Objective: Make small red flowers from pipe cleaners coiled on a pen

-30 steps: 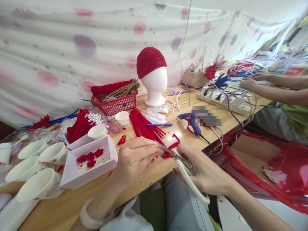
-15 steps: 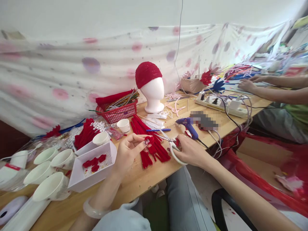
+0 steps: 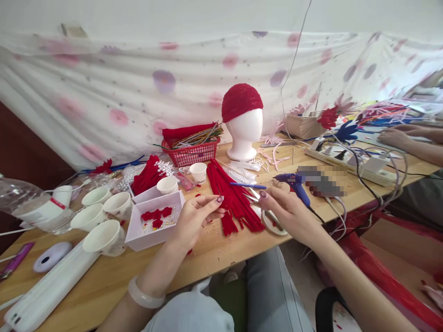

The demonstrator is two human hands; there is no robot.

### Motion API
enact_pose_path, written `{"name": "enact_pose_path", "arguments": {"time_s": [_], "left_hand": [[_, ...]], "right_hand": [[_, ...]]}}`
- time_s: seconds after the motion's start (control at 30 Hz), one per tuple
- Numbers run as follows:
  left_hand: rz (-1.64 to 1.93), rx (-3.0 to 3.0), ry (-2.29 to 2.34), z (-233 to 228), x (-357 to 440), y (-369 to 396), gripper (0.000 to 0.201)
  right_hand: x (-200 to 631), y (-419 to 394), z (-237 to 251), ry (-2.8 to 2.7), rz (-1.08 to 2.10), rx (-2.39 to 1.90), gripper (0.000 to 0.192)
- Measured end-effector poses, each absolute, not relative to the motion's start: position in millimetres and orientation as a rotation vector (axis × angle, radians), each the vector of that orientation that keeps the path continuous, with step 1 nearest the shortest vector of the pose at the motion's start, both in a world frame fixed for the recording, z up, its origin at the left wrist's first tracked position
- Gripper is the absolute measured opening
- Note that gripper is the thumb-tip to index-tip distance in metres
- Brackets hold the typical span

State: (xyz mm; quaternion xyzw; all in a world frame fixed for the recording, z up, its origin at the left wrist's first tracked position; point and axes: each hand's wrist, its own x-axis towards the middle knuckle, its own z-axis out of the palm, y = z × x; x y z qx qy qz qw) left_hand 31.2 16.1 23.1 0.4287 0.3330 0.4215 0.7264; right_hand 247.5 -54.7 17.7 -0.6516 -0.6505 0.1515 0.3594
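Observation:
My left hand (image 3: 195,219) is closed in a pinch, thumb against forefinger, around a small red fuzzy piece (image 3: 227,202). That piece blends with the red chenille stems (image 3: 242,214) lying behind it, so its outline is hard to make out. A pair of scissors (image 3: 275,229) with pale handles is under my right hand (image 3: 294,214), whose fingertips are at the pivot. The blades point away to the left, beside a blue pen (image 3: 248,185). Left of my left hand, a white box (image 3: 155,240) holds pearl beads and several red fuzzy pieces.
White cups (image 3: 104,237) crowd the left side. Behind stand a red basket (image 3: 194,156) and a white mannequin head (image 3: 244,133) in a red cap. A blue glue gun (image 3: 294,182), a power strip (image 3: 360,168) and cables lie right. Another person's hands (image 3: 394,136) are at far right.
The view has swung left, so things sit further right. My right hand has shifted over the scissors, with its fingertips near the pivot. My left hand keeps its pinch.

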Motion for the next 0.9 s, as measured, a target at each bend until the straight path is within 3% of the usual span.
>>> {"name": "enact_pose_path", "arguments": {"time_s": [0.1,0.37,0.9], "left_hand": [[0.953,0.944,0.773,19,27,15,0.033],[0.965,0.739,0.640,10,7,6,0.033],[0.932,0.687,0.574,-2,4,1,0.026]], "right_hand": [[203,-50,16,-1.608,0.618,-1.388,0.044],[142,-31,-18,-1.267,0.993,-1.012,0.038],[133,-39,-15,-1.216,1.023,-0.875,0.036]]}}
